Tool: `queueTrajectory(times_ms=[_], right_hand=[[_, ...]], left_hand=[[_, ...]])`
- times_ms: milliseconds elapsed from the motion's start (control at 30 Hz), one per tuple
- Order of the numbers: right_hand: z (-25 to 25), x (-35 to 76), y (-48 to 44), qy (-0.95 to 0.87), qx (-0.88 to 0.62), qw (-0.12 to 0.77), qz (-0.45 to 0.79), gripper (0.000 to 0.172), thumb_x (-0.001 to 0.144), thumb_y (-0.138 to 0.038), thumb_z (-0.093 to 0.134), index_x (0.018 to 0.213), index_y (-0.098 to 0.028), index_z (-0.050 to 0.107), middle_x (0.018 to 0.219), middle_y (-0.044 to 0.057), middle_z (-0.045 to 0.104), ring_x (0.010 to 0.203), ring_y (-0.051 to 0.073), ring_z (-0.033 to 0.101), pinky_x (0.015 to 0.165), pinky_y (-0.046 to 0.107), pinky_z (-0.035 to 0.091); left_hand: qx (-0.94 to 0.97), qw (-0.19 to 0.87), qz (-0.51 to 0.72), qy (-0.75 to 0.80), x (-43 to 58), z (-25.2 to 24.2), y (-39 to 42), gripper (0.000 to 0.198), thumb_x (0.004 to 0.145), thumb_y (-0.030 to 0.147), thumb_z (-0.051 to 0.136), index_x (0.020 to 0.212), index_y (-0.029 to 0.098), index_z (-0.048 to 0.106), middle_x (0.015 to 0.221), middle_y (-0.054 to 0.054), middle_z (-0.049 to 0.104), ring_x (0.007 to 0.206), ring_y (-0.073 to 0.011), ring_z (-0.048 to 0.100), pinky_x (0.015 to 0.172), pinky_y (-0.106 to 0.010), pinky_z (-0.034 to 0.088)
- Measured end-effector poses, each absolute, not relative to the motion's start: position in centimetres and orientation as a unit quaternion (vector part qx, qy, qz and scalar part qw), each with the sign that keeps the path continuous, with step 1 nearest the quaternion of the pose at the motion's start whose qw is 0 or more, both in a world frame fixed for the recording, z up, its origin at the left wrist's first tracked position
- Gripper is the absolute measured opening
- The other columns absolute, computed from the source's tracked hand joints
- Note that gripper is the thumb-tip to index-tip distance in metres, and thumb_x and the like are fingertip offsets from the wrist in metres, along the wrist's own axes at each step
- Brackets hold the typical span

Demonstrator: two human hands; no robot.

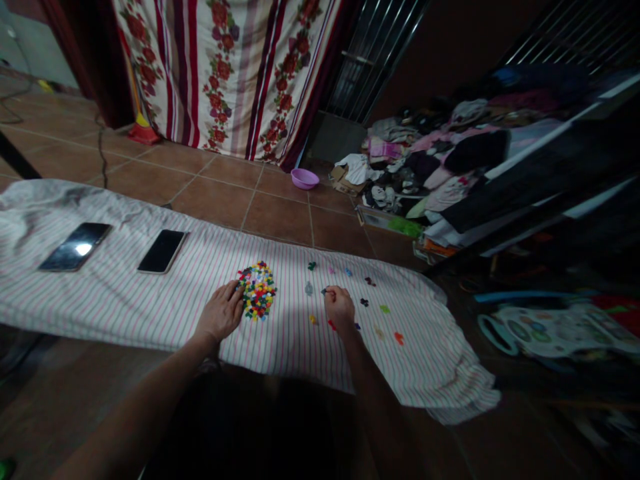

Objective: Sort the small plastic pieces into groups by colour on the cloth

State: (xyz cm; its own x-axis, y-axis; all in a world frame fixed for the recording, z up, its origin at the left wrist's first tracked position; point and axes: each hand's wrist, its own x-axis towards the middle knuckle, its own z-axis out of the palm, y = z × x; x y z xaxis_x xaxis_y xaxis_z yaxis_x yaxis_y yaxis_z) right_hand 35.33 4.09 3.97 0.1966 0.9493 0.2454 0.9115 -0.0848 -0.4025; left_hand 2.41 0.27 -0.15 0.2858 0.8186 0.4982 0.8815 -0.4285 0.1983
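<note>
A heap of small pieces in many colours (259, 293) lies on the striped cloth (287, 347). My left hand (223, 312) rests at the heap's left edge, fingers stretched out and touching the outer pieces. To the right, small single-colour clusters are spread out, among them dark green (311, 266), grey (309, 289), black (364, 302), yellow (313, 320) and orange (399, 338). Between the grey and black clusters, my right hand (340, 308) is low over the cloth with fingers pinched together. A tiny dark bit shows at its fingertips, too small to name. Its wrist partly covers red pieces (332, 325).
Two dark-screened devices, a larger one (75, 248) and a phone (163, 252), lie on the cloth at left. Beyond the table are a purple basin (305, 178), a floral curtain (230, 80) and a clothes pile (430, 153) on the tiled floor.
</note>
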Motion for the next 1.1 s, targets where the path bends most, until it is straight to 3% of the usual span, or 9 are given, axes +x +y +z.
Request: queueTrajectory(times_ms=[567,1100], right_hand=[[3.9,23.3,6.1,-0.752,-0.614,0.199,0.132,0.026,0.088,-0.015,0.047,0.098,-0.022,0.07,0.096,0.004,0.064,0.09,0.015,0.058,0.079,0.023,0.042],[4.4,15.6,8.4,-0.777,-0.595,0.155,0.136,0.023,0.09,-0.021,0.05,0.103,-0.025,0.069,0.105,0.005,0.061,0.097,0.016,0.056,0.086,0.025,0.041]], left_hand=[[-0.793,0.043,-0.289,-0.535,2.5,-0.4,0.4,0.038,0.094,0.028,0.034,0.124,0.013,0.053,0.128,-0.017,0.056,0.124,-0.0275,0.05,0.102,-0.047,0.044],[-0.787,0.036,-0.294,-0.541,2.6,-0.6,0.4,0.036,0.094,0.025,0.033,0.122,0.013,0.053,0.126,-0.017,0.057,0.126,-0.0279,0.049,0.104,-0.049,0.044]])
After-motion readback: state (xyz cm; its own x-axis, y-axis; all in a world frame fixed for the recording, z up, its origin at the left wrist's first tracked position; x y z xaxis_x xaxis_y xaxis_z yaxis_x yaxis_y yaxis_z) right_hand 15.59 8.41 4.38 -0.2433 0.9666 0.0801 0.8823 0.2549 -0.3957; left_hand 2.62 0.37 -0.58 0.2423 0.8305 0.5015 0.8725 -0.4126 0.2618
